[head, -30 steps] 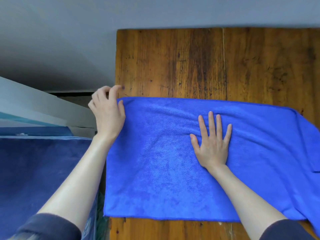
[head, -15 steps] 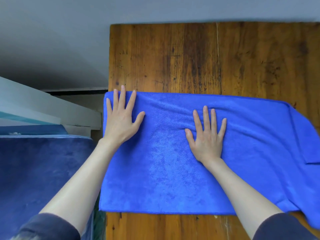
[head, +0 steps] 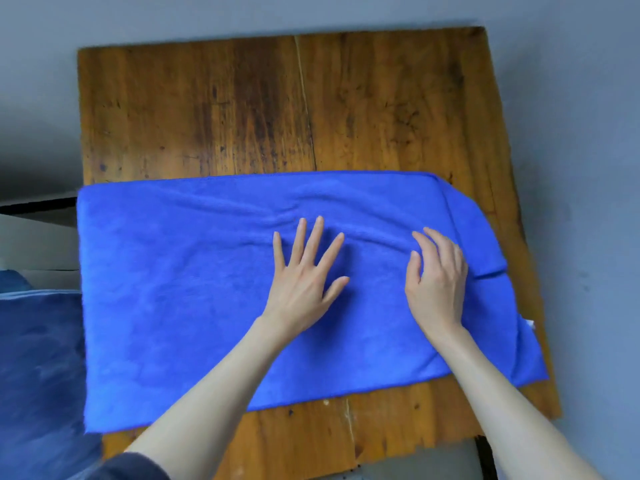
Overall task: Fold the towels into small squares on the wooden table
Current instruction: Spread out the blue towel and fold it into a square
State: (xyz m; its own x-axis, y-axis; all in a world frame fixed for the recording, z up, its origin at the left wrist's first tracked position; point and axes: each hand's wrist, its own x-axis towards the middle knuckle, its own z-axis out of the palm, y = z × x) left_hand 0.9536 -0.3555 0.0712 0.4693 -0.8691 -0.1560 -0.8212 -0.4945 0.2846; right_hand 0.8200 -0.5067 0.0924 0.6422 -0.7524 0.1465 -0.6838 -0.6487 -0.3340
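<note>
A bright blue towel (head: 180,292) lies spread as a wide rectangle across the near half of the wooden table (head: 242,109). Its right end is folded over in a loose flap and reaches the table's right edge. My left hand (head: 304,275) lies flat on the towel's middle with fingers spread. To its right, my right hand (head: 436,278) hovers on the towel with fingers loosely bent, thumb apart, holding nothing. A soft ridge of wrinkles runs across the cloth just beyond both hands.
A darker blue cloth surface (head: 38,368) sits at the lower left, beside the table's left edge. Grey floor (head: 571,133) surrounds the table. The far half of the tabletop shows bare wood.
My left hand slid from the towel's left edge to its middle. My right hand moved right toward the folded end and its fingers bent. The view shifted right, showing the whole table.
</note>
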